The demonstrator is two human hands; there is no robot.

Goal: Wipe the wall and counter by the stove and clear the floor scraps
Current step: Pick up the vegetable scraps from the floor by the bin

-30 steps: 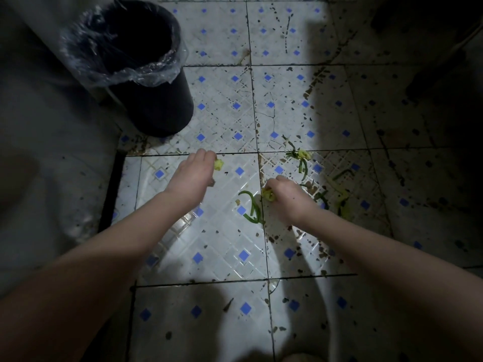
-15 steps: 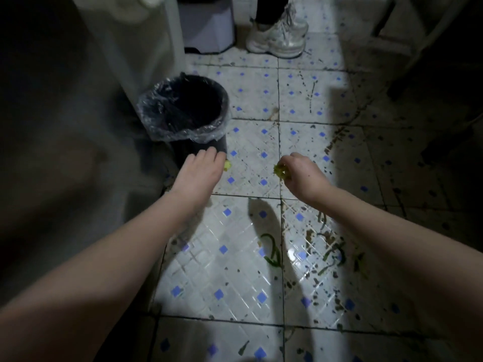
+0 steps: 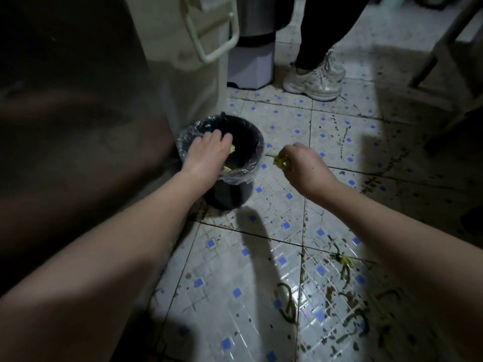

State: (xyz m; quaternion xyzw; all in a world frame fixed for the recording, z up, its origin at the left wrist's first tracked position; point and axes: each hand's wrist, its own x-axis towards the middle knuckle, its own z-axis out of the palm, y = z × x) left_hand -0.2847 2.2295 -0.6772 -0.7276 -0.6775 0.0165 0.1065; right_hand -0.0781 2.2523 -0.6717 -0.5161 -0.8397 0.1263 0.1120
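Observation:
A small black bin (image 3: 230, 197) lined with a clear plastic bag stands on the tiled floor beside a pale cabinet. My left hand (image 3: 206, 155) hovers over the bin's mouth, palm down, with a yellow-green scrap (image 3: 232, 149) showing under its fingers. My right hand (image 3: 300, 163) is to the right of the bin, above the floor, pinched on a bunch of yellow-green vegetable scraps (image 3: 281, 161). More green strips and peelings (image 3: 287, 307) lie scattered on the tiles at the lower right.
A person's dark-trousered leg and white sneaker (image 3: 315, 81) stand at the top centre. A white and steel pedal bin (image 3: 252, 66) is beside it. A cabinet with a white handle (image 3: 209, 35) rises on the left. Dark furniture legs (image 3: 444, 61) stand at the upper right. The tiles are speckled with dirt.
Both hands rose from the floor with scraps and moved up and left. My left hand went from beside the bin to over its mouth. My right hand followed toward the bin's right side.

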